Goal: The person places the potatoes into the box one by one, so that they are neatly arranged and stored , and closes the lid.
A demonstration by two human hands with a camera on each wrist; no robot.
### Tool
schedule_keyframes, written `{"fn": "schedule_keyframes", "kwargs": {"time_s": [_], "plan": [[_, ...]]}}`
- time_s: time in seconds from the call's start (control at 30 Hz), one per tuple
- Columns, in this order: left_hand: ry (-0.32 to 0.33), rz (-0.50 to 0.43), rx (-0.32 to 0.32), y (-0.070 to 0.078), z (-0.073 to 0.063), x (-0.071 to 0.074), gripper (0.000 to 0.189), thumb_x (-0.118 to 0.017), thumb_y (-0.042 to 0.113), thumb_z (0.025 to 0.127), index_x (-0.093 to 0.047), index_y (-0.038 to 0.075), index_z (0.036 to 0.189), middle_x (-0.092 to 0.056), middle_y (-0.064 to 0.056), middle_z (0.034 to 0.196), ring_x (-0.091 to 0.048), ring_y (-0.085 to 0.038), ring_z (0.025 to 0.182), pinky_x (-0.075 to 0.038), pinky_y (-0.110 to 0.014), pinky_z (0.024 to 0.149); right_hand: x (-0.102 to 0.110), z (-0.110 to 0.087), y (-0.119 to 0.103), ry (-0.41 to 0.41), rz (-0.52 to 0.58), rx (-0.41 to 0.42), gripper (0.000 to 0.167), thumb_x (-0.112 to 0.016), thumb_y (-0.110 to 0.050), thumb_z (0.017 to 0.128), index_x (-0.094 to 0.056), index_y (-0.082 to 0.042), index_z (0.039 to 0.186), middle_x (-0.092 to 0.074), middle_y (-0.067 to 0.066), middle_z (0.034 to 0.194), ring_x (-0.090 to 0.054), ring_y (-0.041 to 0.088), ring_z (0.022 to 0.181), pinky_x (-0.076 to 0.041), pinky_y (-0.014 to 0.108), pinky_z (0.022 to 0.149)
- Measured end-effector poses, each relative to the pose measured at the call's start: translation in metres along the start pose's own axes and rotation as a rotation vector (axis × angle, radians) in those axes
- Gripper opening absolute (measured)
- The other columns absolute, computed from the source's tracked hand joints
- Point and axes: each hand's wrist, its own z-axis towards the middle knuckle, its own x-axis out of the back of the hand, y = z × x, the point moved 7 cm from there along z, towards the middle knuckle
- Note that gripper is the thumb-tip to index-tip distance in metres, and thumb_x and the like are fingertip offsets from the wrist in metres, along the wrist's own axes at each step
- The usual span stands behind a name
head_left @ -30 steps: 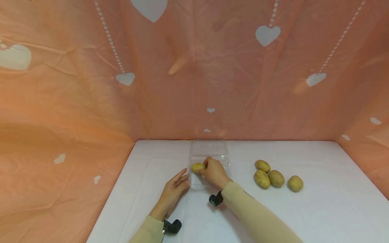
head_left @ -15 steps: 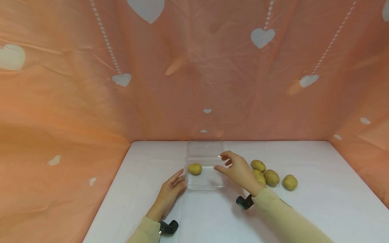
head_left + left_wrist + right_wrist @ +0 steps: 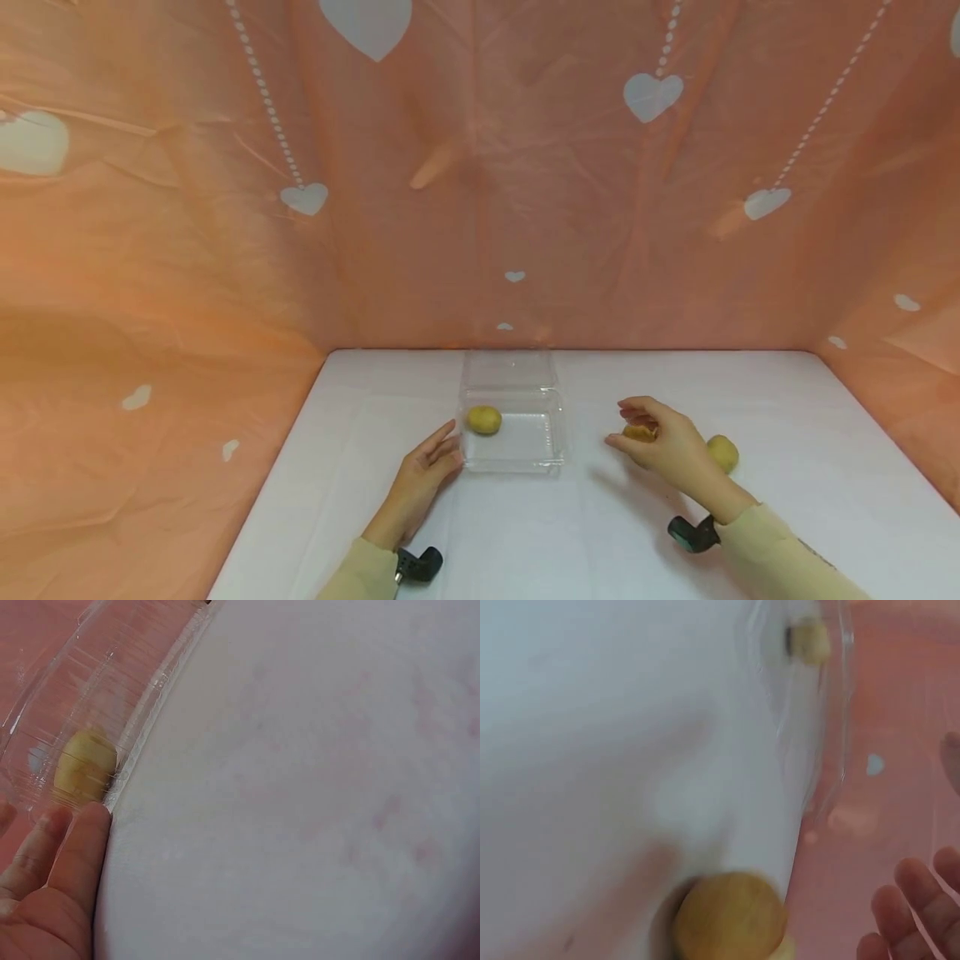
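Hanging right of the clear container (image 3: pixel 525 439), my right hand (image 3: pixel 670 450) is nearer the partly hidden potato (image 3: pixel 639 433), which shows between its parted thumb and fingertips, long axis unclear, no grip that I can see; my left hand (image 3: pixel 417 483), fingers extended, touches the container's left edge.

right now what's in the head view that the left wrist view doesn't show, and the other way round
Only the head view shows the right grip, two loose potatoes near it and both sleeves. Only the left wrist view gives a close look at the boxed potato through streaked clear plastic; no extra object is clear there. Both show the left grip at the box, the white table and the backdrop.
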Motion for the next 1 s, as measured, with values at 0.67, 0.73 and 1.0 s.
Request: {"fn": "schedule_keyframes", "kwargs": {"time_s": [0.67,0.73,1.0], "plan": [[0.000,-0.005,-0.013,0.000,0.000,0.001,0.063,-0.065,0.013,0.094,-0.035,0.005,0.149,-0.041,-0.026,0.143,-0.041,-0.033,0.131,-0.045,-0.027,0.099,0.062,-0.043,0.075,-0.014,-0.127,-0.194,0.074,-0.077,-0.046,0.080,-0.052,0.000,0.131,-0.051,0.029,0.129,-0.041,0.049,0.121,-0.036,0.067,0.090],[-0.002,-0.012,-0.007,0.000,0.000,0.000,0.063,-0.064,0.013,0.094,-0.035,0.006,0.149,-0.041,-0.025,0.144,-0.041,-0.032,0.131,-0.045,-0.027,0.099,0.064,-0.046,0.082,-0.012,-0.126,-0.215,0.075,-0.076,-0.045,0.081,-0.049,0.002,0.133,-0.048,0.031,0.131,-0.039,0.050,0.121,-0.035,0.069,0.090],[0.000,-0.007,-0.003,0.000,-0.001,0.000,0.064,-0.065,0.013,0.094,-0.035,0.006,0.149,-0.041,-0.025,0.144,-0.042,-0.031,0.130,-0.045,-0.027,0.099,0.065,-0.054,0.103,-0.035,-0.084,-0.317,0.083,-0.074,-0.043,0.084,-0.037,0.006,0.141,-0.039,0.033,0.136,-0.037,0.051,0.119,-0.035,0.069,0.087]]}}
